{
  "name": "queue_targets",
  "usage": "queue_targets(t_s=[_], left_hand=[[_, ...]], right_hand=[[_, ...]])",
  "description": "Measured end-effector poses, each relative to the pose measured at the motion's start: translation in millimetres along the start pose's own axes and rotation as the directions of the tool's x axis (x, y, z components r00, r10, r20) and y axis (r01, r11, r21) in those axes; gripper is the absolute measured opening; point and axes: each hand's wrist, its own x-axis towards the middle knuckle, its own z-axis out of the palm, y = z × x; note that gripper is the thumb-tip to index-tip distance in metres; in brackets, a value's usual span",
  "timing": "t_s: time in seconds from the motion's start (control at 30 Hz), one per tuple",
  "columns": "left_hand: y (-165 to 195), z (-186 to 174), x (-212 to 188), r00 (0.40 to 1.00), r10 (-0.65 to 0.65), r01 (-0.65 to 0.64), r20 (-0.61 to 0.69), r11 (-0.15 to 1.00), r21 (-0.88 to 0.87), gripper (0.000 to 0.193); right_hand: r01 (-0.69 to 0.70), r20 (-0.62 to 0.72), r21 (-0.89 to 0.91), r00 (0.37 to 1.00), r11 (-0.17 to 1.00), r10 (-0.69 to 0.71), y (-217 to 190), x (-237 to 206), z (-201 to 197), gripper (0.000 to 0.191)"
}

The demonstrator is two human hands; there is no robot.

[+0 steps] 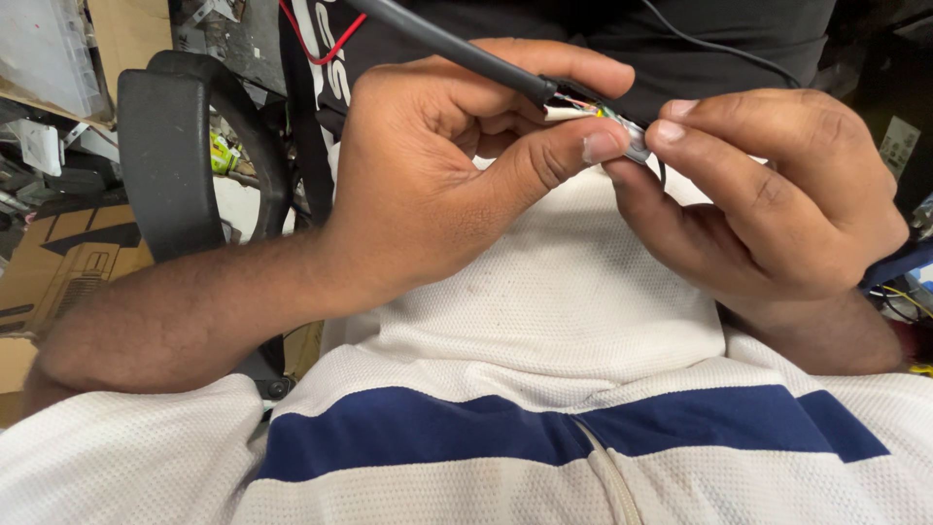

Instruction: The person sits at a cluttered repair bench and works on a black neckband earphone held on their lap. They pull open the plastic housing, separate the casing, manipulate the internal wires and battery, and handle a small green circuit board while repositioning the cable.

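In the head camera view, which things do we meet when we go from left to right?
Black chair armrest → left hand → stripped end of the black cable → small metal connector → right hand.

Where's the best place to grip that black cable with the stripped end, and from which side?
Probably on the intact black jacket of the black cable, just behind the stripped end, coming from below as the left hand does. The bared thin wires look fragile, and the right hand already pinches the metal tip.
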Motion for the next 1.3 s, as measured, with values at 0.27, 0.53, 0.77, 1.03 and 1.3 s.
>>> queue_targets(t_s=[0.27,0.53,0.77,1.03,1.3], left_hand=[[-6.3,-1.6,-0.6,0.998,0.063,-0.063,0.005,0.997,0.034,0.018],[-9.2,-1.5,1.2,0.999,0.025,-0.024,-0.024,0.999,0.032,0.021],[-8.3,-5.0,0.4,0.993,0.106,-0.108,0.059,0.993,0.038,0.021],[-11.8,-7.3,1.1,0.985,0.146,-0.152,0.093,0.986,0.068,0.020],[-6.8,-6.4,5.8,0.972,0.222,-0.234,0.074,0.917,0.322,0.022]], right_hand=[[-0.103,-0.118,0.217,0.984,0.971,0.131,-1.1,4.0,11.1,0.031],[-0.345,-0.008,0.333,0.929,0.877,0.369,-11.5,3.6,9.4,0.030],[-0.238,-0.058,0.346,0.960,0.908,0.274,-1.3,-5.0,9.7,0.026],[0.011,-0.041,0.037,0.999,0.999,-0.010,1.8,-5.1,-1.7,0.030],[0.072,-0.006,-0.110,0.997,0.991,-0.074,0.4,0.3,-6.2,0.026]])
